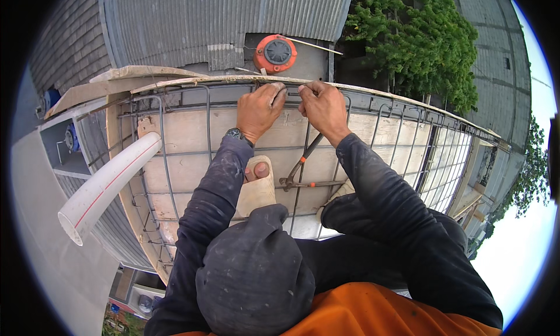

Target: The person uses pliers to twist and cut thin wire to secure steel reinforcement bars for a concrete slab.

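L hand (259, 109) & R hand (324, 109) work side by side, a small gap btwn them, at the far edge of a rebar cage (209, 123). L hand is half curled, thumb & forefinger pressed close together; R hand is bent inward, thumb & forefinger likewise near each other. Can't tell what, if anything, either one pinches: too small to make out. A short dark rod or wire (295, 94) shows in the gap btwn the 2 hands.

The cage lies over pale boards (181, 129), w/ a thin wood rim (233, 79) just past the fingers. Pincers (288, 182) w/ 2 orange bands lie on the bars below the R hand, handles apart, nobody holding them. A toe-baring slipper (255, 197) is just L of them.

White pipe (111, 187) w/ a red stripe slants out over the L end of the cage. Beyond the rim: an orange tank (262, 60) w/ a dark lid (277, 52), a corrugated roof (192, 21), & a tree (414, 44) to the R.

Person wears dark sleeves (213, 181), an orange top (361, 312), & a watch (236, 134) on the L wrist.
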A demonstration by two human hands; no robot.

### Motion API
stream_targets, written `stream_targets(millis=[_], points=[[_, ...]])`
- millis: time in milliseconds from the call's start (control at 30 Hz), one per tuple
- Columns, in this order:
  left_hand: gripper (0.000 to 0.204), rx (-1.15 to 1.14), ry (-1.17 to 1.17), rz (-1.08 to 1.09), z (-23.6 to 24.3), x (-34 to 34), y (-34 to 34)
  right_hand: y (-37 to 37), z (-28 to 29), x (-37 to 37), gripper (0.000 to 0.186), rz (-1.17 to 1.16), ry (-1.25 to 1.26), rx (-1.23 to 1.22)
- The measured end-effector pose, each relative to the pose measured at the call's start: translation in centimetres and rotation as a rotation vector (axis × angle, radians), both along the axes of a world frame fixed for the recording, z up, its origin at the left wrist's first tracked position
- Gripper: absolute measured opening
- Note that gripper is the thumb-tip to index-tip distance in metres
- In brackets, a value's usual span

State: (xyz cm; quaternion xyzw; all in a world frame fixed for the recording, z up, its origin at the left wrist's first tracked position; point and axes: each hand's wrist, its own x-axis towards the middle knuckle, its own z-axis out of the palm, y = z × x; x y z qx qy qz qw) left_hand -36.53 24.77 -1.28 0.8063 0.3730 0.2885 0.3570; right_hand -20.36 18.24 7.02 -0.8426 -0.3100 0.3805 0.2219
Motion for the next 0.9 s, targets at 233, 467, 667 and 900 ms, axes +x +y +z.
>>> stream_targets(millis=[233,467,667,900], points=[[0.018,-0.004,-0.004,-0.048,-0.3,0.2,0.5,-1.4,-1.1,-0.6,0.032,-0.406,0.549,-0.138],[0.018,0.015,0.036,-0.088,-0.4,-0.1,0.6,-1.4,-1.8,0.5,0.029,-0.482,0.765,-0.236],[0.018,-0.036,0.03,-0.143,-0.3,-0.1,1.5,-2.2,-3.5,-0.5,0.039,-0.495,0.977,-0.262],[0.022,-0.056,-0.004,-0.097,0.2,-0.9,0.9,-3.5,0.0,1.4,0.06,-0.27,0.655,-0.337]])
